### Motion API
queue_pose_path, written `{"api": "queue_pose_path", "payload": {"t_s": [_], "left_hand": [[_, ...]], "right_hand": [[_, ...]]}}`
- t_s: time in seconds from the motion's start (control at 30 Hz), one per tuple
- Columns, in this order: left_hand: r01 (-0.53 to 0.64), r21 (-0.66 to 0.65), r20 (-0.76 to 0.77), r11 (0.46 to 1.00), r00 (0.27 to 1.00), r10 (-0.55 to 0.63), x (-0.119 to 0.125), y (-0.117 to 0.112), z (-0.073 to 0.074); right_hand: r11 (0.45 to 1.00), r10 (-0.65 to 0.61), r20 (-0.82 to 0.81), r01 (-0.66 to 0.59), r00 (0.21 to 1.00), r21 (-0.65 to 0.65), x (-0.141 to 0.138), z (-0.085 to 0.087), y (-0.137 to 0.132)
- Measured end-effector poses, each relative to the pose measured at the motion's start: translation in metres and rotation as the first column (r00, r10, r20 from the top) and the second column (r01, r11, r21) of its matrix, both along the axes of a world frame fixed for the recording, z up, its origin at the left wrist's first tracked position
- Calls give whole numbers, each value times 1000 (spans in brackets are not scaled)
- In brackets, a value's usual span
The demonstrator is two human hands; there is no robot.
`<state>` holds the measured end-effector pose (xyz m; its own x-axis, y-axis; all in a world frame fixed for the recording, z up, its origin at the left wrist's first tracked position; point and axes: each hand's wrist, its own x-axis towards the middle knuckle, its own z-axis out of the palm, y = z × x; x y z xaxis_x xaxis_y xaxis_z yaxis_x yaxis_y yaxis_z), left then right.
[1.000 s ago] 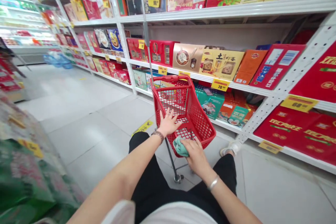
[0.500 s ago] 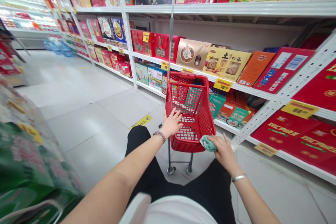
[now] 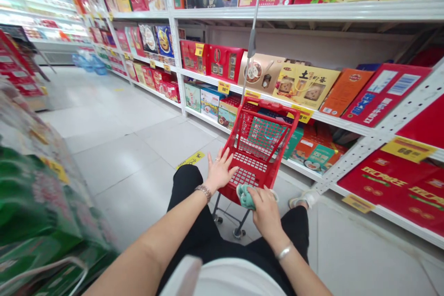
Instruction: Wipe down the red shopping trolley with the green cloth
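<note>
A small red shopping cart (image 3: 255, 173) with a lattice plastic basket stands between my knees, tilted and turned a little. My left hand (image 3: 220, 169) lies with fingers spread against the basket's left rim. In my right hand (image 3: 265, 208) is a bunched green cloth (image 3: 246, 196), pressed at the basket's near edge. A thin grey pole (image 3: 252, 41) rises from the cart's far left side. Under the basket, the metal legs and casters (image 3: 239, 232) rest on the floor. My palm hides part of the left rim.
White shelving (image 3: 277, 10) filled with boxed goods and yellow price tags runs along the right and ahead. Green packages (image 3: 38, 222) are stacked close on my left. A yellow floor sticker (image 3: 190, 159) lies beside my knee. Water bottles (image 3: 90, 62) stand farther down the aisle.
The cart has turned and tilted, its top and pole shifting to the right. My right hand has moved left with the cloth along the near edge. My left hand stays at the left rim.
</note>
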<state>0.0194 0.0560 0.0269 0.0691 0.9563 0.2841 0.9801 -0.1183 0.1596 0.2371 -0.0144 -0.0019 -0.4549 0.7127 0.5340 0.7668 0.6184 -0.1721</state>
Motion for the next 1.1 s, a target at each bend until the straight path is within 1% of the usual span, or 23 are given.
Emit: {"api": "queue_pose_path", "payload": {"t_s": [0.1, 0.17, 0.23, 0.33, 0.4, 0.47, 0.53, 0.6, 0.7, 0.8, 0.87, 0.97, 1.03, 1.1], "left_hand": [[23, -32, -40, 999, 999, -25, -33, 5, 2], [36, -64, -47, 997, 998, -39, -50, 8, 3], [37, -98, -46, 994, 998, -42, -63, 10, 4], [40, -145, -41, 989, 998, -46, -74, 13, 7], [49, -164, -39, 985, 998, -56, -76, 14, 8], [51, -173, -32, 984, 998, -58, -76, 13, 9], [43, -186, -23, 982, 999, -48, -74, 12, 10], [34, -199, -17, 979, 999, -38, -71, 12, 11], [19, -203, -16, 979, 1000, -23, -66, 16, 16], [-20, -196, -20, 980, 1000, 16, -58, 21, 22], [-60, -188, -24, 980, 998, 57, -45, 18, 23], [-99, -142, 38, 985, 994, 105, -16, 2, 16], [-73, -117, 114, 990, 990, 87, 4, -13, 10], [-59, -123, 157, 991, 984, 78, 19, -23, 5]], "right_hand": [[991, 133, 49, -132, 990, -36, -16, 8, -9], [975, 218, 91, -213, 972, -69, -17, 16, -10], [959, 278, 117, -270, 953, -82, -11, 24, -5], [944, 327, 127, -316, 936, -97, 8, 34, 17], [939, 334, 116, -319, 935, -132, 26, 39, 41], [943, 308, 98, -291, 946, -161, 46, 43, 68], [960, 245, 81, -230, 966, -160, 66, 46, 93], [976, 177, 60, -167, 982, -143, 82, 46, 112], [981, 142, 45, -134, 989, -137, 90, 46, 125], [981, 147, 52, -139, 988, -134, 84, 47, 126], [983, 142, 57, -134, 988, -125, 77, 49, 123], [987, 112, 78, -102, 991, -127, 68, 53, 117], [990, 69, 101, -56, 992, -127, 63, 55, 111], [993, 20, 127, -5, 992, -115, 56, 56, 104]]}}
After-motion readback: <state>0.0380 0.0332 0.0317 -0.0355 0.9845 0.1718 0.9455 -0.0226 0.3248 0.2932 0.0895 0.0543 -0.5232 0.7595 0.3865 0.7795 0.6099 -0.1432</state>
